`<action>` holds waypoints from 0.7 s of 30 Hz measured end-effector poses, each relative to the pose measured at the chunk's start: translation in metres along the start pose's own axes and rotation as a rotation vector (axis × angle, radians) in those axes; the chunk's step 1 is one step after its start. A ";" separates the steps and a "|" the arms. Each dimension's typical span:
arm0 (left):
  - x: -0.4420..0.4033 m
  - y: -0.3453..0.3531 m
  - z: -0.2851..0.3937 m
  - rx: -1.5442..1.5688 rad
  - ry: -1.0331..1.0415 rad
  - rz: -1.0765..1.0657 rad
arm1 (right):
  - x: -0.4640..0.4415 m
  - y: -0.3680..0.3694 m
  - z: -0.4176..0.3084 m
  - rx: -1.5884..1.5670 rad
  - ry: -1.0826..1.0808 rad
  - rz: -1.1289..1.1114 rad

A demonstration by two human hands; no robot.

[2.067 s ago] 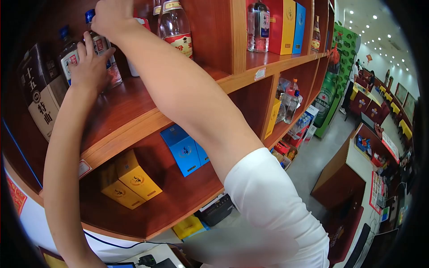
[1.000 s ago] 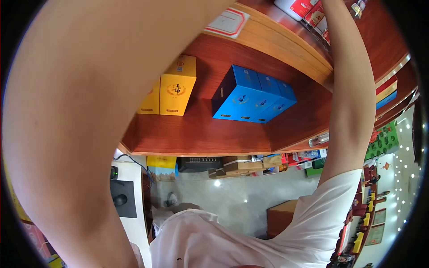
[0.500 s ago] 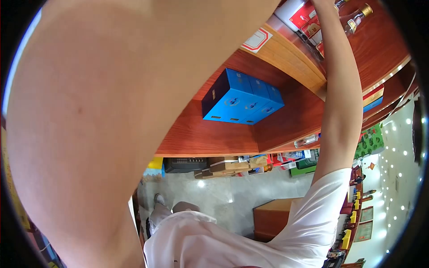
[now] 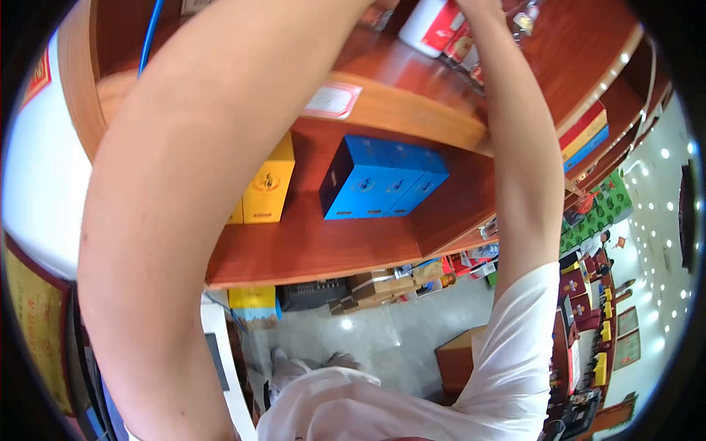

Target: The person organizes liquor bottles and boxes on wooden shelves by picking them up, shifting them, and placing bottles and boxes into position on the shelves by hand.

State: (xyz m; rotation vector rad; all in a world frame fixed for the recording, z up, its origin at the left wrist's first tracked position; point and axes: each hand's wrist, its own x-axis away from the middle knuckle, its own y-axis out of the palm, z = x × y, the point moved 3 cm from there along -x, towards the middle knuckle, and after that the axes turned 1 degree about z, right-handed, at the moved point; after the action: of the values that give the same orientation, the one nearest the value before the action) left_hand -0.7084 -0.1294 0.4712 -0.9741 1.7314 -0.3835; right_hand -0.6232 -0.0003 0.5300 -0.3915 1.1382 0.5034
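My left arm crosses the view from the lower left up to the top edge, where the hand is cut off. At the top edge only part of my right hand (image 4: 482, 6) shows, its fingers too hidden to read. It is beside a white and red bottle (image 4: 429, 28) on the upper shelf (image 4: 390, 62). Red-labelled items (image 4: 460, 45) lie below that hand, partly behind the forearm. To its right is a shiny bottle neck (image 4: 525, 20). Whether the hand touches any of these cannot be made out.
Blue boxes (image 4: 382, 180) and yellow boxes (image 4: 268, 187) stand in the lower compartment, under a shelf edge with a label (image 4: 333, 100). A black case (image 4: 312, 294) and cartons (image 4: 375, 290) are on the floor. A brown cabinet (image 4: 456, 360) is at the lower right.
The view has swung from both hands at the bottles to a steeper downward angle. Since half a second ago, the yellow boxes have come back into view and the left arm covers less.
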 end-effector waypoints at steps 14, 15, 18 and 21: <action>-0.010 0.005 -0.017 -0.008 0.092 0.383 | 0.002 -0.176 0.166 -0.168 -0.240 0.720; -0.008 -0.007 -0.011 0.016 0.122 0.461 | 0.008 -0.182 0.197 -0.117 -0.170 0.699; -0.014 -0.032 0.005 0.148 0.074 0.679 | 0.039 -0.185 0.292 -0.006 -0.122 0.603; -0.026 -0.046 0.048 0.189 0.053 0.774 | 0.080 -0.161 0.379 0.094 -0.038 0.478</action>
State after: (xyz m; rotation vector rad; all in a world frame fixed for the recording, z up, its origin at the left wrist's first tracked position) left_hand -0.6427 -0.1280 0.5000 -0.1172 1.9285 -0.0599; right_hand -0.2185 0.0850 0.6037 -0.0223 1.2158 0.8659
